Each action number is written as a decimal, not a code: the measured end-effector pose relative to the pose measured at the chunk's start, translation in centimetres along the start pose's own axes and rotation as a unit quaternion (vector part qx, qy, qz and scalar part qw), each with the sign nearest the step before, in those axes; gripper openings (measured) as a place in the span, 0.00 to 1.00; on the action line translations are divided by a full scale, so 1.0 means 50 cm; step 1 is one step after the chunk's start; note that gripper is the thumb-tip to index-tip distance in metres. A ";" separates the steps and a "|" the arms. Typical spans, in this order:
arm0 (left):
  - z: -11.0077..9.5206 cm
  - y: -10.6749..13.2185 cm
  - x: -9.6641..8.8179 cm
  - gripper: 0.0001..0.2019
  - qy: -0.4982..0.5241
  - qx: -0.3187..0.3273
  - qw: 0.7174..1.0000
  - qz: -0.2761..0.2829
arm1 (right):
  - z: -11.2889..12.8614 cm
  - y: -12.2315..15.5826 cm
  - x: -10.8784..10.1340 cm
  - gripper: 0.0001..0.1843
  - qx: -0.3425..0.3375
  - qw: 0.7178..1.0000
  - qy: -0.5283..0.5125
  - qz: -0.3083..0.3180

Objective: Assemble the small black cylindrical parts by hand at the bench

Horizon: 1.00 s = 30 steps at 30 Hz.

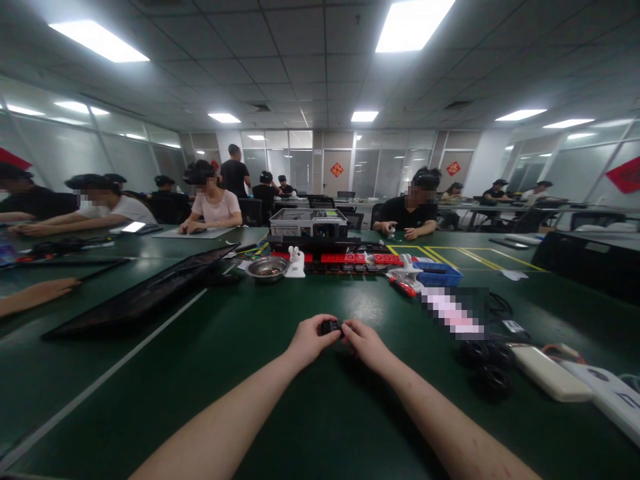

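Observation:
A small dark, block-like part [329, 327] sits between the thumb and fingers of my left hand [306, 343], above the green table [280, 420]. My right hand [365, 341] is closed in a pinch at the right end of the same part, fingertips touching it. Its exact kind is too small and dark to make out, and my fingers cover some of it.
Ahead are a metal bowl [268, 268] of small pieces, an open metal-cased device [309, 227], a red-handled tool [401, 287] and a blue tray [437, 273]. Black cable coils [493, 380] and a cream box [550, 373] lie right; a dark panel [145, 290] left. A co-worker [407, 210] sits opposite.

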<state>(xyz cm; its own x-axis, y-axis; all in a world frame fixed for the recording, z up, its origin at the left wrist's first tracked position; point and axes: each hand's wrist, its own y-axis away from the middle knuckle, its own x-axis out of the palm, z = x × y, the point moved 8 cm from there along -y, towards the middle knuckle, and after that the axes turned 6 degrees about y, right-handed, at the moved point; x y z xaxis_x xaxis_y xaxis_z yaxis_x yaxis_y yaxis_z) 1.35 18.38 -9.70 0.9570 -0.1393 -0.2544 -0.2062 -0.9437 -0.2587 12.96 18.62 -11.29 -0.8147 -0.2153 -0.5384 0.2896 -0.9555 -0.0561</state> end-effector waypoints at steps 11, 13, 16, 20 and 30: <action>-0.031 0.010 -0.001 0.18 -0.073 0.052 0.996 -0.011 | -0.016 -0.006 0.000 0.20 0.012 1.000 -0.021 -0.004; -0.033 0.011 -0.002 0.18 -0.067 0.054 0.996 -0.014 | -0.021 -0.008 0.002 0.20 0.029 0.999 -0.014 -0.003; -0.030 0.010 -0.002 0.18 -0.058 0.050 0.997 -0.009 | -0.025 -0.010 0.008 0.17 0.046 0.999 -0.015 0.005; -0.011 0.003 -0.001 0.19 -0.028 0.022 0.999 -0.005 | -0.029 -0.013 0.012 0.12 0.040 0.999 -0.035 -0.006; 0.055 0.005 0.036 0.21 0.214 -0.171 0.960 0.049 | 0.030 0.002 -0.034 0.13 -0.116 0.987 0.041 -0.106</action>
<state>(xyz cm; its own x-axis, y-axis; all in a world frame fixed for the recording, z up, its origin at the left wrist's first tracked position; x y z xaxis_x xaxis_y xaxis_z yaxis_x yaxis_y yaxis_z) 2.47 18.71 -12.78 0.9478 -0.2736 0.1636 -0.2902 -0.9530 0.0874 13.63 18.61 -9.10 -0.8286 0.0102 -0.5597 0.2327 -0.9030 -0.3611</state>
